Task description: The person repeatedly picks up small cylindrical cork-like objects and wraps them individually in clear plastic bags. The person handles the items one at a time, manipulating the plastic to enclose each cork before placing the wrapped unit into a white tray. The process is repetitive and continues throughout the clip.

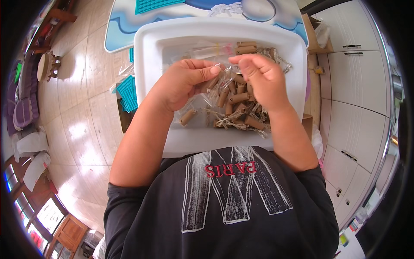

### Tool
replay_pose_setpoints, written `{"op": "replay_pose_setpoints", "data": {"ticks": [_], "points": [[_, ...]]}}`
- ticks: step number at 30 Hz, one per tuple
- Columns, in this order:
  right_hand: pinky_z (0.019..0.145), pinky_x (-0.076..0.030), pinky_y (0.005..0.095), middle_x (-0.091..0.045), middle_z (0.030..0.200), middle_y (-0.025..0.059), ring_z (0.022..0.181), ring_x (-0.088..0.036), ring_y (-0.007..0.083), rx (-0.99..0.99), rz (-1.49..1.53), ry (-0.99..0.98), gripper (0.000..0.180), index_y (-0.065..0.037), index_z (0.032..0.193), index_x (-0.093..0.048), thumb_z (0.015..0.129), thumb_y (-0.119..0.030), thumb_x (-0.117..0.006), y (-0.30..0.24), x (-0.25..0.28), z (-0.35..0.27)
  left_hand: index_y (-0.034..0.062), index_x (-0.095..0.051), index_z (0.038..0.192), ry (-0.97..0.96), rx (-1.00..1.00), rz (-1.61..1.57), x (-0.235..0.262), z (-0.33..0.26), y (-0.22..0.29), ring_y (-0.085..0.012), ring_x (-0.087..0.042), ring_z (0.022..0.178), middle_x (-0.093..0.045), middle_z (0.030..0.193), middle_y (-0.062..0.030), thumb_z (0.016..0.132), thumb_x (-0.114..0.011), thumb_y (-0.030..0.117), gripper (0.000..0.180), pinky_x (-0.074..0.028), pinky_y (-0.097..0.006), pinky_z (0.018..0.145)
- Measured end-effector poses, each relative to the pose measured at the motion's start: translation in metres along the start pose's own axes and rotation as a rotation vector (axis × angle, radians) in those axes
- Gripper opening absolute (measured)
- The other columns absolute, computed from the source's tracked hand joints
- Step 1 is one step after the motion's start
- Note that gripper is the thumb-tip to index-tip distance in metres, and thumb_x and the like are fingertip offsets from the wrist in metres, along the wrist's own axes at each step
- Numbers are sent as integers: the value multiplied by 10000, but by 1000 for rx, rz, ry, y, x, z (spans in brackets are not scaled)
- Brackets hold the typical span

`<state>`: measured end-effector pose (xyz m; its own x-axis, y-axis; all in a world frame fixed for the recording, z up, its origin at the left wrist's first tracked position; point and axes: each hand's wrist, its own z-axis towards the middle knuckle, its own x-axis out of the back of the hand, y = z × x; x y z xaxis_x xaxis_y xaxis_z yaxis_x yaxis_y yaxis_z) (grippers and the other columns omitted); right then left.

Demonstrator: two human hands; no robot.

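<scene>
My left hand [185, 82] is closed, its thumb and forefinger pinching the top of a clear plastic bag [224, 77]. Just to the right, my right hand [266, 80] has its fingers bent and its thumb close to the forefinger, at the bag's upper edge. What those right fingertips hold is too small to make out. Both hands hover over a white plastic tub [151, 39]. Beneath them lies a heap of brown cork-like cylinders [238, 98] with thin wire bundles [235, 123] attached. One lone cylinder [188, 116] rests at the heap's left, under clear plastic.
Behind the tub stands a blue-and-white table [120, 32] bearing a teal ridged tray [157, 4] and a pile of small white pieces [226, 8]. More teal trays [127, 93] sit left of the tub. White cabinets [355, 82] line the right side; a round stool [45, 67] stands far left.
</scene>
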<state>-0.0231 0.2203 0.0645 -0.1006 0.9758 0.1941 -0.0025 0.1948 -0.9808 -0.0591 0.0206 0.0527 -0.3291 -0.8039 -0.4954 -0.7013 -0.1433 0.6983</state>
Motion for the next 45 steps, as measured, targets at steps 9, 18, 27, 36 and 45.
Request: {"op": "replay_pose_setpoints", "data": {"ticks": [9,18,27,36,45], "points": [[716,-433,210,-636,853,21,785,-540,66,-14,52,-52,209,5,978,-636,875,-171,-592,3,-8,1,-51,-493,1192,75,-109,66,0,5,-7,-137,-611,845,-622,995,-103,863,-581,108,375,-488,-249,758],[507,-289,159,-511,689,-66,591,-377,0,-262,383,24,218,-15,878,-595,835,-219,-657,14,-7,7,-45,-519,1169,166,-203,145,-10,4,-7,-119,-596,808,-633,947,-87,834,-618,80,371,-477,-234,724],[512,-279,159,-500,673,-76,588,-358,-2,-362,349,-53,106,-47,817,-598,838,-144,-635,13,-10,6,27,-615,920,210,-221,-47,-10,6,-10,-84,-556,705,-635,840,-29,825,-636,111,129,-442,-211,627],[538,-309,160,-520,724,-65,613,-388,3,-299,447,-68,46,-50,807,-595,824,-82,-624,13,-8,7,30,-584,1044,251,-164,-173,-11,7,-8,-75,-566,731,-650,891,-34,835,-630,151,247,-460,-212,674],[569,-353,163,-535,733,-57,658,-443,10,-184,342,-119,85,-40,838,-598,824,-114,-637,17,-3,8,-1,-573,1107,30,-19,-244,-1,5,-7,-113,-604,804,-642,946,-65,867,-575,148,282,-493,-241,691]]}}
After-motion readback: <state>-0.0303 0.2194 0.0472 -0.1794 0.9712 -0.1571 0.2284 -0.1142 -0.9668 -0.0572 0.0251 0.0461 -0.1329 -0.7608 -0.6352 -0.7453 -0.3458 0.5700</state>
